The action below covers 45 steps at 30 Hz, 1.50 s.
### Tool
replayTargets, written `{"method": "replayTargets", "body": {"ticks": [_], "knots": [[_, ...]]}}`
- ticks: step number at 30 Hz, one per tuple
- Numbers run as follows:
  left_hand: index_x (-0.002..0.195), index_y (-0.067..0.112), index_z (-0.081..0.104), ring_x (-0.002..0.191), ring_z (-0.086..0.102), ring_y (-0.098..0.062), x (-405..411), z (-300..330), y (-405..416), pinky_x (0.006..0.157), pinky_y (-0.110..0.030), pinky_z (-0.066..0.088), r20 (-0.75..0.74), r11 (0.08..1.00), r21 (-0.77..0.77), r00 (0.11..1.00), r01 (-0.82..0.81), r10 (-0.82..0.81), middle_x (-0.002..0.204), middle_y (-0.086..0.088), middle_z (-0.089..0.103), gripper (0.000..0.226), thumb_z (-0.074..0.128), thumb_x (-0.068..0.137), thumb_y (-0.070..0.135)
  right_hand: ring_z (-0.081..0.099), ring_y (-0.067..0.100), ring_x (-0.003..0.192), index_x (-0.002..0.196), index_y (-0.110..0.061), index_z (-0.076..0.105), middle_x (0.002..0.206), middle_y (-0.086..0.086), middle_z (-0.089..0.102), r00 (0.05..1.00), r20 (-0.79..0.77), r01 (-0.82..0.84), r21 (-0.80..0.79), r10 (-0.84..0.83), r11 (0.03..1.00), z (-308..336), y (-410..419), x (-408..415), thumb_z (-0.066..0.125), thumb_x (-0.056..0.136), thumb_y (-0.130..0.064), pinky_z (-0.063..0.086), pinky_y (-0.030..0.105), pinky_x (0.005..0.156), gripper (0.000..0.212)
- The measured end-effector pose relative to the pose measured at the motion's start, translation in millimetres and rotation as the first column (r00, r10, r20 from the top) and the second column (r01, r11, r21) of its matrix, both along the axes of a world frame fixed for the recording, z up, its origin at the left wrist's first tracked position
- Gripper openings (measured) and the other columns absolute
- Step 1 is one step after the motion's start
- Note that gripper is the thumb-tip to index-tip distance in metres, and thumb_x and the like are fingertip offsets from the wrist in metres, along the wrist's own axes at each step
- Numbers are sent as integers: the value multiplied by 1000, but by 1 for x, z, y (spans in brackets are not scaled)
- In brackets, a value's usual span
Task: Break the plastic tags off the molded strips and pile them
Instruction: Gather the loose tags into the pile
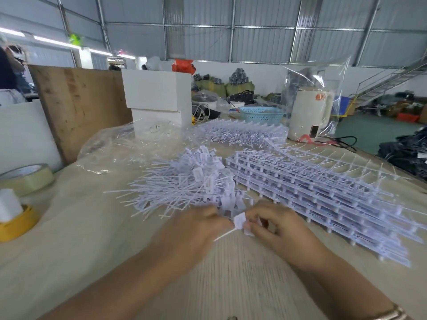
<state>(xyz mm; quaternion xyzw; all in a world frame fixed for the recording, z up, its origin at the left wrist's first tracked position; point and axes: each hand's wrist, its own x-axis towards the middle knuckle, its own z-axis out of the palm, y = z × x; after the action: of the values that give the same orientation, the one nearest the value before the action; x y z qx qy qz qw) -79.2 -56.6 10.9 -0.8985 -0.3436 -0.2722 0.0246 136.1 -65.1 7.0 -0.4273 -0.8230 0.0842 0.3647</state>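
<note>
My left hand [196, 229] and my right hand [277, 229] meet low in the middle of the table, both pinching white plastic tags [239, 221]. One tag's thin tail sticks out down-left between the hands. Just beyond my fingers lies a loose pile of broken-off tags [184, 188], tails fanned to the left. To the right sits a stack of molded strips [323, 195] with tags attached. A second heap of strips [242, 132] lies farther back.
A tape roll [27, 179] and a yellow tape roll [16, 225] sit at the left edge. Crumpled clear plastic [111, 146], a white box [159, 100], a blue basket [262, 114] and a white kettle [309, 114] stand at the back.
</note>
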Motion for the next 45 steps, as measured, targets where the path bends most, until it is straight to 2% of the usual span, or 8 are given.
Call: {"method": "replayTargets", "body": {"ticks": [4,7,14,19,26,34,39,45], "knots": [[99,31,67,73,54,5,-8,20,13,66,-18,42,205,999,-11,977,-49,50,90,19,60,32,40,90,44,58,6,71,87,-28,70,81,-12,65,984,-169,60,6,-58,998,0,0,2,60,86,0,40,12,64,30],[109,37,55,86,52,1,3,-2,-1,72,-21,42,-115,993,-83,991,-83,73,98,19,54,55,21,79,69,58,4,64,90,-23,73,78,-17,65,996,92,5,-34,-2,999,-6,3,-2,65,86,-12,39,21,69,15],[126,33,49,111,50,-11,12,-19,-8,92,-28,41,-183,988,-129,982,-79,55,120,8,51,34,45,95,18,60,1,71,99,-24,73,85,-18,67,990,-8,142,-106,-143,984,-2,5,11,58,89,-6,43,13,64,25],[87,16,72,68,65,-17,1,14,-1,55,-24,52,-157,977,214,986,-15,50,78,1,65,50,86,45,-5,57,5,64,95,-24,73,83,-19,67,986,-56,154,-72,-159,985,2,3,11,58,89,-6,41,13,58,24],[96,20,70,90,56,-16,-23,15,57,76,-31,44,-2,925,74,928,-372,373,94,8,66,15,57,92,26,55,-1,62,97,-21,73,89,-12,70,988,-43,145,-91,-149,985,-1,2,8,57,89,-2,36,8,59,26],[83,17,66,85,59,-23,-17,8,54,72,-37,45,70,911,131,920,-392,386,86,3,62,17,72,71,8,55,-7,64,92,-19,73,78,-26,59,920,-164,368,57,-355,928,21,18,19,57,87,-3,38,6,57,22],[77,17,63,74,59,-21,2,18,33,65,-34,45,79,947,188,965,-262,251,78,4,61,18,73,67,5,59,24,95,108,-16,68,109,8,62,728,296,624,89,-619,776,58,68,57,45,94,-15,48,34,85,26],[78,21,62,74,55,-13,39,21,15,65,-28,44,57,989,135,997,-67,60,78,8,59,10,53,77,20,60,28,91,82,-9,62,91,8,61,584,582,739,-94,-565,667,65,100,83,42,93,-20,52,38,84,25]]}}
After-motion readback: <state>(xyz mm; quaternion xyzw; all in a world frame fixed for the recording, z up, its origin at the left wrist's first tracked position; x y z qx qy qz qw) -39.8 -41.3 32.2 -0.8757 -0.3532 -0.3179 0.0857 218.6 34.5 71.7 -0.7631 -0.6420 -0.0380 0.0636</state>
